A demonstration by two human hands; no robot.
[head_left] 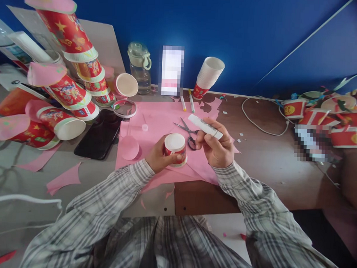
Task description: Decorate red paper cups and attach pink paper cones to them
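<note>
My left hand (158, 156) is closed around a small red paper cup (175, 148), held upside down with its white bottom facing up. My right hand (215, 145) grips a white glue stick (205, 126) that points up and to the left, just right of the cup. Both hands hover over a pink paper sheet (158, 123) on the table. Black-handled scissors (188, 132) lie on the pink paper just behind the cup. A cut pink paper circle (129, 147) lies to the left of my left hand.
Stacks of red cups capped with pink paper (63, 91) lean at the left. A black phone (98, 136), a tape ring (124, 108), a water bottle (140, 66), a stack of white cups (209, 75) and two markers (187, 102) lie behind. A white cable (259, 121) and more cup crafts (328, 115) are at the right.
</note>
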